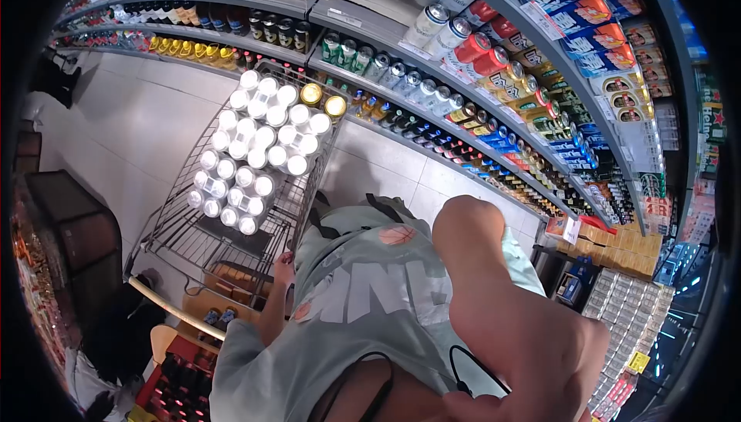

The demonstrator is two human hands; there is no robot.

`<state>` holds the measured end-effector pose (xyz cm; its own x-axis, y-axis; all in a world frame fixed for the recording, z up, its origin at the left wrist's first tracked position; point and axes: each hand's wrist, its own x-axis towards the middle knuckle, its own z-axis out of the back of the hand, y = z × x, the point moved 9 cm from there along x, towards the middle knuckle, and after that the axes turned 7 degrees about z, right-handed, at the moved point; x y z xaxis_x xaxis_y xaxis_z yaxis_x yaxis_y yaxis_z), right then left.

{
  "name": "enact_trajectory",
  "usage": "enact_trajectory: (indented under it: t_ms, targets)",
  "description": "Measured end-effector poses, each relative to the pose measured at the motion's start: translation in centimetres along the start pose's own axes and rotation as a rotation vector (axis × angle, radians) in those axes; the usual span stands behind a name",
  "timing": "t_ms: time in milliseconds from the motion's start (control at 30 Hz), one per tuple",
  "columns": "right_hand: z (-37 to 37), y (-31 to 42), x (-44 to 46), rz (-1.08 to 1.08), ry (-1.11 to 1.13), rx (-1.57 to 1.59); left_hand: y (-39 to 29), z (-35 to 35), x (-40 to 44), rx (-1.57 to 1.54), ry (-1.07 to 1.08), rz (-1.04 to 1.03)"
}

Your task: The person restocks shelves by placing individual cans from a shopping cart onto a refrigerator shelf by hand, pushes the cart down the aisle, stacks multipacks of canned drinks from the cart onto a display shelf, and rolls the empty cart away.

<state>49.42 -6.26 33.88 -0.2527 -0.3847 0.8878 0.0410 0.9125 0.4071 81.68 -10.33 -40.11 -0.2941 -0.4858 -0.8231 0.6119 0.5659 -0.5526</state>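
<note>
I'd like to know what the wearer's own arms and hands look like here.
The left arm comes out of a loose, pale grey-green short sleeve. The right forearm is bare; its sleeve can't be made out. No glove shows on the left hand or the right hand, and no watch or marking.

The right hand [540,352] is big and blurry, and the bottom edge cuts it off. The left hand [284,267] looks too small to tell how its fingers bend. Folds and the right arm [482,267] hide some shirt [363,267] letters.
</note>
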Motion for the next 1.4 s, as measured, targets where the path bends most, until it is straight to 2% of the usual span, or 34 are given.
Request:
enact_trajectory:
  t_ms: [100, 200, 233, 300, 400, 467, 500, 600, 633, 700, 733, 800, 833, 900, 933, 1000, 1033, 1100, 1133, 1200, 1267, 1300, 1367, 1400]
  targets:
    - [1.5, -1.1, 0.1, 0.154, -0.092, 0.092, 0.1, 0.8, 0.6, -0.034, 0.033, 0.006]
    - [1.2, -2.3, 0.0, 0.104, 0.009, 0.283, 0.9, 1.7, 1.6, -0.037, 0.016, -0.052]
    - [1.4, -2.6, 0.0, 0.209, -0.071, 0.234, 0.7, 1.6, 1.4, 0.014, 0.026, 0.031]
    - [2.4, -1.6, -0.3, 0.323, -0.155, 0.178, -0.1, 1.5, 1.1, 0.01, 0.027, 0.043]
    - [2.9, -1.3, -0.4, 0.191, -0.052, 0.139, 0.7, 1.7, 1.9, -0.014, 0.041, 0.045]
    - [3.7, -0.6, -0.2, 0.344, -0.069, 0.045, 1.1, 1.8, 2.5, 0.016, 0.073, 0.028]
    - [4.2, 0.0, -0.3, 0.398, -0.078, 0.013, -1.0, 1.5, 0.9, 0.033, 0.055, 0.027]
    - [6.2, -0.3, -0.5, 0.257, -0.095, 0.204, -3.5, 1.4, -0.2, 0.238, 0.057, 0.02]
    - [7.0, -0.2, -0.7, 0.377, -0.081, 0.251, -2.8, 1.4, 0.3, 0.218, 0.042, -0.042]
    - [7.9, 0.1, -0.9, 0.495, -0.076, 0.304, 3.8, 2.3, 5.7, 0.414, -0.03, -0.029]
    - [8.7, 0.5, -1.2, 0.553, -0.162, 0.203, 6.2, 2.5, 7.8, 0.511, -0.065, -0.019]
    - [10.7, -0.1, -0.2, 0.605, -0.255, 0.115, 1.8, 1.7, 6.0, 0.607, -0.032, 0.018]
    - [11.9, -1.0, 1.8, 0.689, -0.157, 0.264, -0.9, 1.2, 4.9, 0.655, -0.014, 0.036]
    - [13.8, -0.6, 1.7, 0.785, -0.053, 0.427, -11.1, -0.7, 0.3, 0.828, -0.144, -0.014]
    - [15.5, -1.0, 0.1, 0.617, -0.118, 0.42, -16.9, -1.8, -2.4, 0.913, -0.213, -0.032]
    - [18.2, -3.3, 0.2, 0.353, -0.048, 0.438, -27.1, -5.3, -5.6, 0.782, -0.159, -0.204]
    - [20.3, -5.2, -1.1, 0.146, -0.22, 0.462, -32.4, -7.4, -7.4, 0.625, -0.114, -0.341]
    - [23.6, -8.5, -4.1, -0.034, -0.354, 0.571, -42.3, -11.8, -10.9, 0.36, -0.028, -0.58]
    - [24.6, -10.2, -5.8, -0.134, -0.491, 0.68, -46.6, -14.0, -12.7, 0.26, 0.019, -0.681]
    - [25.7, -11.7, -8.5, -0.205, -0.654, 0.779, -53.2, -18.1, -16.2, -0.001, 0.181, -0.791]
    - [26.0, -11.1, -9.9, -0.217, -0.675, 0.763, -58.5, -21.6, -20.3, -0.236, 0.397, -0.858]
    - [26.3, -10.8, -10.4, -0.234, -0.683, 0.742, -60.2, -23.0, -22.2, -0.224, 0.409, -0.862]
    - [27.2, -9.2, -11.5, -0.193, -0.675, 0.746, -63.5, -25.3, -26.2, -0.314, 0.51, -1.054]
    - [27.6, -8.3, -12.1, -0.171, -0.67, 0.76, -64.6, -25.6, -28.3, -0.159, 0.39, -1.321]
